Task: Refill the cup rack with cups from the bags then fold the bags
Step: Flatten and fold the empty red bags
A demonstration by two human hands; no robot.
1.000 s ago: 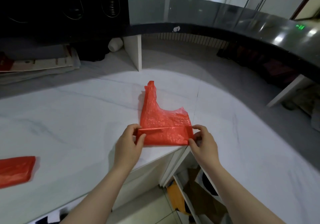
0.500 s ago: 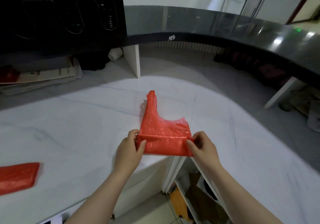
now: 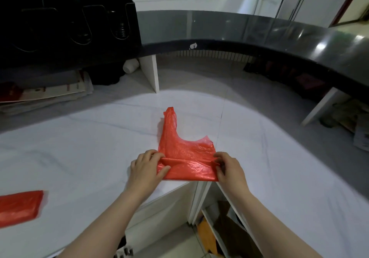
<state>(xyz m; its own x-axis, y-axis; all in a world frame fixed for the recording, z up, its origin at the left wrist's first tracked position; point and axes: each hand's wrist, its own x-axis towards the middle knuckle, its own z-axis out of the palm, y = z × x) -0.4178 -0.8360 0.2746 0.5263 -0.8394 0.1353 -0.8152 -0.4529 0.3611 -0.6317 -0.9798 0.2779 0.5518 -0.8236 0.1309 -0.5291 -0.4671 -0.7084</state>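
White marble-patterned worktop [image 3: 79, 157] fills the lower field of view and curves round to the right beneath a dark raised counter [image 3: 279, 37]. At the far left edge, a folded red bag [image 3: 19, 205] lies flat on the worktop, well apart from both hands. Behind it, under the raised counter, sits a stack of papers [image 3: 46, 93]. Above that stands a black rack [image 3: 69, 21] fitted with wire loops; its contents cannot be made out. A white cup [image 3: 130, 65] lies on its side in shadow, just left of a white support panel [image 3: 151, 73]. The left hand [image 3: 146, 169] is at the near worktop edge, thumb laid on top of the red bag [image 3: 185, 153] and fingers curled at the left end of its folded band, pinching the plastic. The red bag lies flat between the two hands. Its near portion is turned over into a horizontal band running from hand to hand, its body extends away from the person, and one handle strip on its left side points toward the raised counter. The right hand [image 3: 229, 169] pinches the right end of the band, fingers curled over the fold and thumb along the end. Below the worktop, right of centre, open shelves [image 3: 212, 229] hold brown and orange items that cannot be identified.
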